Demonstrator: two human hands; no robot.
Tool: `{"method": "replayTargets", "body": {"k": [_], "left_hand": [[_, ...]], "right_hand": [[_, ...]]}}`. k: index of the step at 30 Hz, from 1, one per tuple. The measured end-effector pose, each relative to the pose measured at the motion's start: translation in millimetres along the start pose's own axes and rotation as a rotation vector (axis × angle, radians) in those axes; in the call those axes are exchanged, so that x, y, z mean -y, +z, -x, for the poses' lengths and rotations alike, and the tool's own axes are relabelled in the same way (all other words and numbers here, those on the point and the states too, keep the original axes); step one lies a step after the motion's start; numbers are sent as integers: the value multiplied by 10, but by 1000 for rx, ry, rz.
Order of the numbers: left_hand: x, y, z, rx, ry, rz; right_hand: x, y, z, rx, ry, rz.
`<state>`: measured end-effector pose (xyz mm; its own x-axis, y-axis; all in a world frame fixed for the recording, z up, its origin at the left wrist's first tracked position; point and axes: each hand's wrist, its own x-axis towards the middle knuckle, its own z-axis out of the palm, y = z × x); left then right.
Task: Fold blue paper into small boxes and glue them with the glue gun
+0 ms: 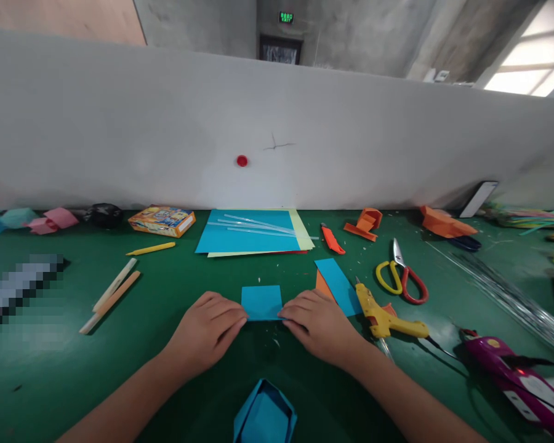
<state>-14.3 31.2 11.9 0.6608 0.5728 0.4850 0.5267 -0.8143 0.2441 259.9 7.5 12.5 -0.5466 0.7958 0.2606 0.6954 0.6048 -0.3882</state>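
Note:
A small folded blue paper square [261,301] lies flat on the green table [175,289] in front of me. My left hand [206,332] pinches its near left corner with curled fingers. My right hand [318,326] presses and pinches its near right corner the same way. A folded blue paper box [264,415] sits close to me at the bottom edge, between my forearms.
Behind the square lie a blue sheet stack [249,232] with clear glue sticks, a blue strip [338,284], an orange utility knife [332,240], scissors [404,277], a yellow glue gun [383,315], a purple tool [512,375], wooden sticks [113,292] and a small box [162,220]. A white wall [277,123] bounds the back.

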Motion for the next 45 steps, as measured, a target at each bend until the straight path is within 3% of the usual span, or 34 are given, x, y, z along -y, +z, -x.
{"method": "replayTargets", "body": {"k": [4,9,12,14,17,20,23,27,32,35,40,45], "left_hand": [[-117,-74,-111,-103,-314,317],[-228,14,-213,-269,-791,700],[-202,102,-199,-353,-948,908],[-168,126,-183,-394,-989,928],[-143,99,-165,-383,-965,748],[-171,36,-145,-306,-800,454],[-221,8,-123,-242,-624,327],[-246,55,-101,-164,-521,394],[-245,89,-62,-61,-459,462],[-247,31,-44,-70,-406,372],[-268,-84,-83,154,-296,400],[-292,-99,-117,223,-425,421]], "right_hand": [[31,-20,25,-127,127,-333],[116,-99,38,-107,238,-665],[114,-99,52,-79,245,-776],[97,-76,67,-59,233,-877],[96,-37,93,-24,236,-1008],[160,-26,106,-7,291,-1003],[244,-29,95,-6,346,-899],[238,22,64,-67,432,-767],[121,65,71,-214,482,-798],[149,21,111,-175,438,-738],[260,-21,158,-129,293,-539],[224,15,125,-117,375,-778]]}}
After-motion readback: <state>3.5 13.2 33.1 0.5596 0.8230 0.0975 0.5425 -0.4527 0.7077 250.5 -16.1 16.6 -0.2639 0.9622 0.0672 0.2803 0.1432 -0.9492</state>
